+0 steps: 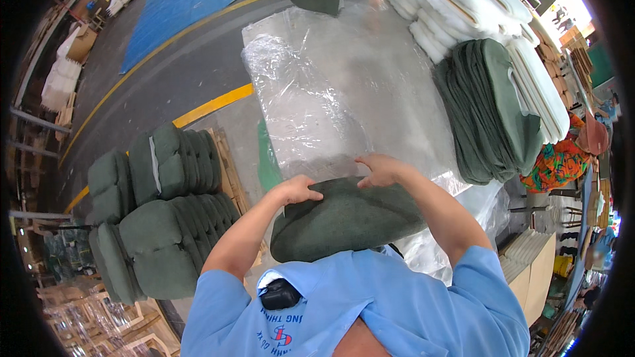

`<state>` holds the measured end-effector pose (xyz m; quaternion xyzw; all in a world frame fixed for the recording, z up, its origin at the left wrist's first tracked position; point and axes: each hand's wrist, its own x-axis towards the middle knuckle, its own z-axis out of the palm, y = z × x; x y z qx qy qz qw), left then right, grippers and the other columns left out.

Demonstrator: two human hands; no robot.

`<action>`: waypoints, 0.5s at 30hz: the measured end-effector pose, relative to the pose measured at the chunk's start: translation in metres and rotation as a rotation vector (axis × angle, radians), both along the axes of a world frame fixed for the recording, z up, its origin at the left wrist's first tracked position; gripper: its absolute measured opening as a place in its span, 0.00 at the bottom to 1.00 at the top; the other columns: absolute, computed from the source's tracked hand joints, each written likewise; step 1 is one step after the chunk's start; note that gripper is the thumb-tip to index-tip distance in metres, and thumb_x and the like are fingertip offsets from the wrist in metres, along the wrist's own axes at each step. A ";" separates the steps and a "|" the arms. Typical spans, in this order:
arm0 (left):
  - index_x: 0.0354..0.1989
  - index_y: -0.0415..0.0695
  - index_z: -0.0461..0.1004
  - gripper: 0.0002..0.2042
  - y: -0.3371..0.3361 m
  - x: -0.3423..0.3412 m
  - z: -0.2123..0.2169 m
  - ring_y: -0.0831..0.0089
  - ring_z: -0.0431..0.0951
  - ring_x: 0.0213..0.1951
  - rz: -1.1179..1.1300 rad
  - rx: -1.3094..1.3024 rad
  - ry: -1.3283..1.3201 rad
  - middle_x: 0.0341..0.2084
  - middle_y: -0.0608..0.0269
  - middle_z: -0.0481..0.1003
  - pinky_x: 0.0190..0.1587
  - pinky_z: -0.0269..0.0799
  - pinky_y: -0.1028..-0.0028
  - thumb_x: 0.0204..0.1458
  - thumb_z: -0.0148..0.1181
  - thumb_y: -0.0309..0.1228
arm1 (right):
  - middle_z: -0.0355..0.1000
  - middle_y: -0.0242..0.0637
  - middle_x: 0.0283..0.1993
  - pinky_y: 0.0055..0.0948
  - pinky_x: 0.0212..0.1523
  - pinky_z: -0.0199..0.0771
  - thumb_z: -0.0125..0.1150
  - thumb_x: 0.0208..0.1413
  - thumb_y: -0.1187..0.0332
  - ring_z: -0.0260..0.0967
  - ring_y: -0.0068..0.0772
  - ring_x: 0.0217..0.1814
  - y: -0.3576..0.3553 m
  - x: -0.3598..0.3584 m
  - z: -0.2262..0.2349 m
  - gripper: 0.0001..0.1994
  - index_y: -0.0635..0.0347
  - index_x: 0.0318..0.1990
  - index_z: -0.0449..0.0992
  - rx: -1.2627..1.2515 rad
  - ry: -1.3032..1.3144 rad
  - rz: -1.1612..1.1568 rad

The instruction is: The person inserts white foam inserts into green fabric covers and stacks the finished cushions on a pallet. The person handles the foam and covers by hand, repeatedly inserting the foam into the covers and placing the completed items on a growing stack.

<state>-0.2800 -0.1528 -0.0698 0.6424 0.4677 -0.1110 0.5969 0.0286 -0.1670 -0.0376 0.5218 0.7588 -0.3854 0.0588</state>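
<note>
Cushions (159,248) piled beyond the table's (390,92) left edge appear finished. The green cover (350,225) at my near edge and stacked covers (486,112) at right apparently remain. My right fingers (370,160) spread; left fingers (306,182): pinch cannot be confirmed.

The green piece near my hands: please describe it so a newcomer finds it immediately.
Find the plastic-covered table, then its near edge by the blue shirt. The green piece is there, at your left hand and right hand, alone, unlike the green stack on the right.
</note>
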 end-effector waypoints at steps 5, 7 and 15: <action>0.51 0.39 0.80 0.19 -0.011 0.001 -0.002 0.46 0.81 0.51 0.166 0.250 0.016 0.48 0.41 0.82 0.53 0.75 0.54 0.65 0.58 0.42 | 0.81 0.43 0.52 0.45 0.48 0.81 0.64 0.64 0.53 0.78 0.42 0.50 0.030 -0.021 0.000 0.30 0.49 0.71 0.71 -0.551 -0.280 0.032; 0.47 0.38 0.79 0.17 -0.022 0.013 -0.008 0.41 0.80 0.51 0.180 0.358 0.142 0.47 0.41 0.81 0.52 0.74 0.50 0.67 0.55 0.41 | 0.82 0.42 0.51 0.47 0.48 0.81 0.61 0.66 0.53 0.79 0.45 0.50 0.032 -0.025 -0.002 0.25 0.47 0.69 0.74 -0.497 -0.310 -0.032; 0.42 0.44 0.75 0.15 -0.049 0.040 -0.021 0.32 0.80 0.41 0.363 0.558 0.305 0.33 0.36 0.81 0.43 0.72 0.40 0.70 0.49 0.42 | 0.82 0.47 0.46 0.53 0.48 0.80 0.54 0.69 0.54 0.80 0.56 0.49 -0.025 -0.028 -0.047 0.16 0.48 0.53 0.83 0.038 -0.165 -0.403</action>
